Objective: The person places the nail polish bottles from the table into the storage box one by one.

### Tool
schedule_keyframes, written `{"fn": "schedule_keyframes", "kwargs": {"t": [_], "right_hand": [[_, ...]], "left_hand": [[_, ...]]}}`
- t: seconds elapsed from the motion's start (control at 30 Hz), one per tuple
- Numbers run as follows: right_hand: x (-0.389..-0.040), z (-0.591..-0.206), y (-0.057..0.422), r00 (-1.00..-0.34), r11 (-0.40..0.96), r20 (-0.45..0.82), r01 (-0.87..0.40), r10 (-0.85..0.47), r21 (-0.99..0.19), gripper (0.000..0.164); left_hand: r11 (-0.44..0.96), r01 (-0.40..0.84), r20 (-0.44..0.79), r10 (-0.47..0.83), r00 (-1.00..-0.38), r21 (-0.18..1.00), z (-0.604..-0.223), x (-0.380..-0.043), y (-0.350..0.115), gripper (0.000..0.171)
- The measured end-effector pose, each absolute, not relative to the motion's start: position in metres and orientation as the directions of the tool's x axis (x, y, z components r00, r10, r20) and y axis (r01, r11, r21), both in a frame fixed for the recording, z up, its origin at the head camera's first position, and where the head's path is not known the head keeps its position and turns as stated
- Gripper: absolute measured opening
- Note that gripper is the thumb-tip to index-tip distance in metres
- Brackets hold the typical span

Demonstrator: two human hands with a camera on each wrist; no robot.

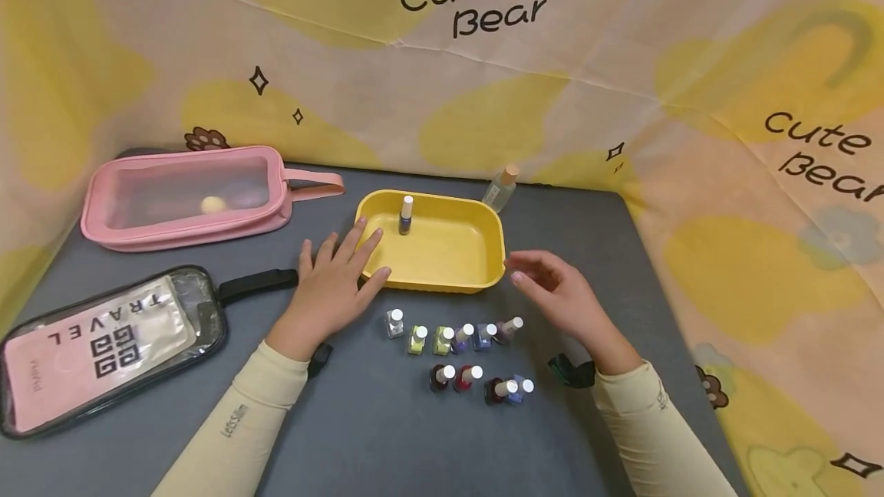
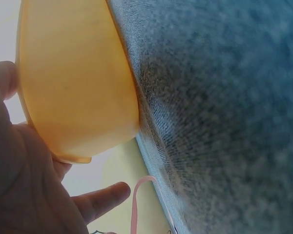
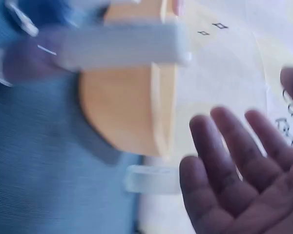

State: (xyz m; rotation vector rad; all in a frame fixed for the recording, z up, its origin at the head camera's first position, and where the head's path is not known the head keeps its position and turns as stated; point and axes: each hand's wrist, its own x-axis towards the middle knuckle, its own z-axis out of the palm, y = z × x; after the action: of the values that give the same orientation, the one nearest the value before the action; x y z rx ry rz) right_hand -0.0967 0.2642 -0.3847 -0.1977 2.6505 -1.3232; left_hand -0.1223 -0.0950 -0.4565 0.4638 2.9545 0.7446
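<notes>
2 cut-off sleeves (image 1: 231, 424); left hand (image 1: 331, 286) part-hides tray (image 1: 442, 255).

Left grip (image 1: 330, 291) splayed, back upward; right grip (image 1: 562, 296) loosely curved; both forearms (image 1: 242, 413) sleeved.

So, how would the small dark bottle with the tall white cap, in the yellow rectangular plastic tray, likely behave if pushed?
The bottle would probably tip easily: it looks tall and narrow. It may also slide, since the tray looks smooth inside.

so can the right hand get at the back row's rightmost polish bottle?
Likely yes: the right hand looks empty and nothing seems to stand between it and the rightmost bottle; a blue bottle sits close on its left.
</notes>
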Motion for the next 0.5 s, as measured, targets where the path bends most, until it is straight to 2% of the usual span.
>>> {"fn": "schedule_keyframes", "kwargs": {"t": [0.23, 0.5], "right_hand": [[-0.055, -0.421, 0.276, -0.974, 0.573, -0.108, -0.027, -0.2, -0.819, 0.036], [-0.042, -0.442, 0.278, -0.982, 0.505, -0.026, -0.074, -0.188, -0.86, 0.029]], "left_hand": [[0.837, 0.267, 0.011, 0.298, -0.954, 0.478, -0.456, -0.123, -0.095, 0.072], [0.839, 0.256, -0.003, 0.293, -0.956, 0.481, -0.456, -0.123, -0.095, 0.072]]}}
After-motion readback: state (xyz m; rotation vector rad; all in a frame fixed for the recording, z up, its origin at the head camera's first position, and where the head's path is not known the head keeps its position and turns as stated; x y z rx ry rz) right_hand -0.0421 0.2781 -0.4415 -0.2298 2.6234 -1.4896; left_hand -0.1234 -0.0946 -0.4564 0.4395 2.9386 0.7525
